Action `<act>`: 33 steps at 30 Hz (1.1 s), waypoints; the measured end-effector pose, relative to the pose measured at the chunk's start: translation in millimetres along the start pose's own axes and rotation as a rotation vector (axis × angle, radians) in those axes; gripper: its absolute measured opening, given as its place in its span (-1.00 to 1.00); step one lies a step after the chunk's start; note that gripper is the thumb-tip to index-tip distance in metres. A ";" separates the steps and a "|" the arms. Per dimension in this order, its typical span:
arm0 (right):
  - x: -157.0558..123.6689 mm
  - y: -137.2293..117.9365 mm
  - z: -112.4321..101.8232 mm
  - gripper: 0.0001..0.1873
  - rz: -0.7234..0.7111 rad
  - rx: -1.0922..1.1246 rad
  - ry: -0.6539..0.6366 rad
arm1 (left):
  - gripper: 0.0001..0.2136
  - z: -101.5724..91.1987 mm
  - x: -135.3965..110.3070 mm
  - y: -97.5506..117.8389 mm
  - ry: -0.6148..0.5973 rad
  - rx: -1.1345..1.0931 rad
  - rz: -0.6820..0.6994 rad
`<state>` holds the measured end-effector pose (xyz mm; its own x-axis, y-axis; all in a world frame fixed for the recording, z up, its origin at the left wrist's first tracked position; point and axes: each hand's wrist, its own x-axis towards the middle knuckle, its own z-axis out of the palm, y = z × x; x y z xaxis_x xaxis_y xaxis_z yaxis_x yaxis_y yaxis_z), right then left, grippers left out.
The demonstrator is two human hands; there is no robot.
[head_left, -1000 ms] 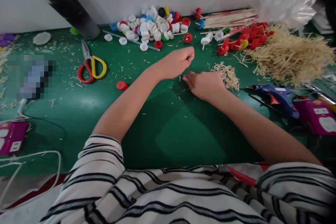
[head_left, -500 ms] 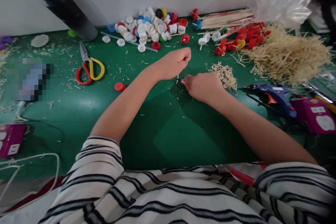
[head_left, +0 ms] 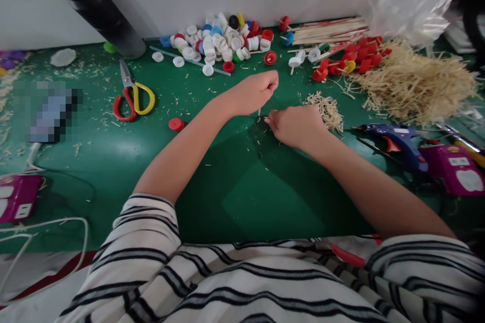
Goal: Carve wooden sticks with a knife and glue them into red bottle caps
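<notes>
My left hand [head_left: 253, 93] is curled into a loose fist above the green mat [head_left: 242, 181], with a thin wooden stick poking down from under it. My right hand [head_left: 295, 125] lies just to its right, fingers pinched together at a small sliver on the mat; what it pinches is too small to name. The two hands almost touch. A small heap of wood shavings [head_left: 326, 109] lies right beside my right hand.
A pile of bottle caps [head_left: 220, 43] sits at the back by the wall. Scissors [head_left: 132, 96] and a lone red cap [head_left: 176, 124] lie to the left. Red caps on sticks [head_left: 348, 58], a straw-like heap [head_left: 413, 83], a blue glue gun [head_left: 397, 140] and a purple power strip [head_left: 454, 169] are on the right.
Both hands stay close together at the mat's middle with only small finger shifts; the stick under my left hand shows more plainly now. The view has wobbled slightly.
</notes>
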<state>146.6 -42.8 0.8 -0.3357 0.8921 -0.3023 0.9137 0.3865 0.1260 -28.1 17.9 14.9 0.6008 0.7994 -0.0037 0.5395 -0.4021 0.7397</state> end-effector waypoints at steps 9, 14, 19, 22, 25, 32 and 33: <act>1.7 18.6 -7.3 -0.38 -0.071 0.047 -0.057 | -0.78 1.4 -0.4 0.5 0.034 -0.006 0.014; 2.0 21.7 -3.8 -0.38 -0.063 0.097 -0.013 | -0.79 -1.8 -1.6 3.6 0.009 0.011 -0.001; 5.0 13.7 11.0 -0.35 -0.006 0.060 0.116 | -0.80 -7.0 -2.9 1.6 -0.080 0.011 0.041; 7.3 9.6 18.1 -0.32 -0.004 0.058 0.174 | -0.80 -7.9 -2.0 -3.3 -0.108 0.016 0.083; 8.7 9.9 20.8 -0.30 -0.005 0.057 0.212 | -0.77 -8.2 0.4 -10.6 -0.129 0.026 0.118; 9.5 13.4 21.0 -0.31 -0.009 0.042 0.208 | -0.65 -12.1 3.2 -20.6 -0.176 0.023 0.190; 9.4 13.1 21.0 -0.31 -0.010 0.042 0.205 | -0.63 -12.8 2.8 -20.2 -0.181 0.028 0.189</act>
<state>160.2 -34.2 -20.2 -0.3802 0.9190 -0.1045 0.9175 0.3890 0.0831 -44.9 33.9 8.6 0.7870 0.6169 0.0108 0.4220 -0.5509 0.7200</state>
